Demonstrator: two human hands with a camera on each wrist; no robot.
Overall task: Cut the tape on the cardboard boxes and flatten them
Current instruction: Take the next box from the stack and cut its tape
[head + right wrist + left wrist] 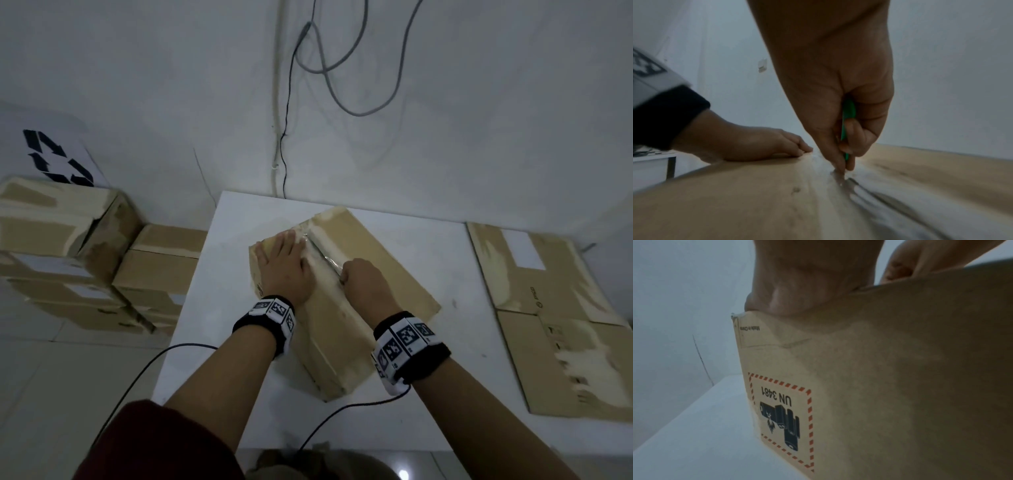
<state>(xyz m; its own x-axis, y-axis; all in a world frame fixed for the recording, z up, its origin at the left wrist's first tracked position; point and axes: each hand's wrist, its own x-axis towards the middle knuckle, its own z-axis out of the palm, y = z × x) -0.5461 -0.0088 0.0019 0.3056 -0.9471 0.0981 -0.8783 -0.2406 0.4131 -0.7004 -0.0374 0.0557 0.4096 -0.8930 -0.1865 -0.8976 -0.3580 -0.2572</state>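
A long brown cardboard box (370, 260) lies diagonally on the white table (222, 291), with clear tape (320, 251) along its top seam. My left hand (284, 267) presses flat on the left top flap, fingers straight. My right hand (363, 284) grips a green-handled cutter (847, 113), its tip down in the taped seam (838, 175) near the box's middle. In the left wrist view the palm (807, 288) rests on the box's top edge above a red-dashed UN 3481 label (781, 418). The blade itself is hidden by my fingers.
Several taped boxes (68, 260) are stacked on the floor to the left under a recycling sign (56, 161). Flattened cardboard (555, 308) lies on the right. Cables (287, 102) hang on the wall behind the table. Wrist-camera cords (144, 373) trail off the front edge.
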